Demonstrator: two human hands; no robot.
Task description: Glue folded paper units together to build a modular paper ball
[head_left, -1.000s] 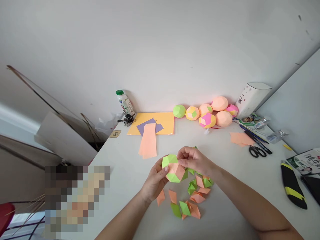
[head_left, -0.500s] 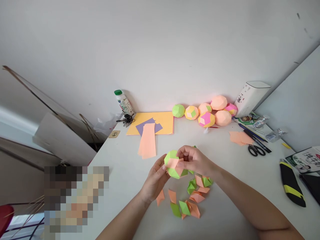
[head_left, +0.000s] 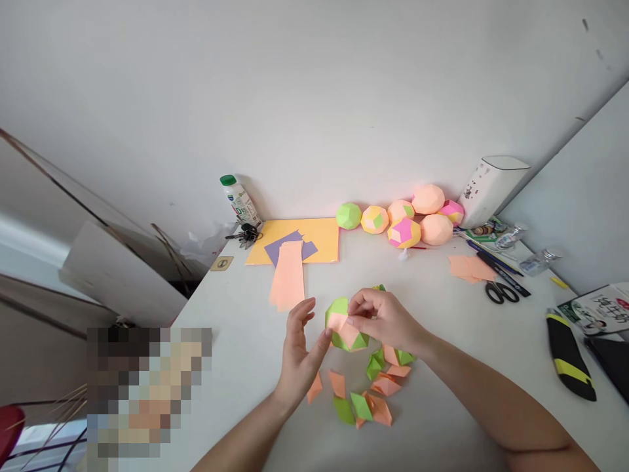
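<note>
A partly assembled paper ball [head_left: 350, 335] of green and peach folded pieces is held above the table. My right hand [head_left: 381, 318] pinches its upper right edge between thumb and fingers. Beside its left side is my left hand [head_left: 302, 347], fingers spread apart, the thumb tip at or very near the ball's edge. Below the hands lie loose folded paper pieces, among them a green one [head_left: 362, 406], a peach one [head_left: 380, 411] and a darker green one [head_left: 344, 410].
Finished paper balls [head_left: 403, 232] line the wall. Peach paper strips [head_left: 289, 278] overlap a yellow sheet [head_left: 322, 239], near keys [head_left: 247, 233] and a bottle [head_left: 240, 200]. Scissors [head_left: 501, 292], pens and a black-and-yellow cutter [head_left: 570, 354] lie on the right.
My left hand has loosened from the ball and moved slightly left, its fingers now spread. My right hand keeps its pinch on the ball. The view has shifted slightly.
</note>
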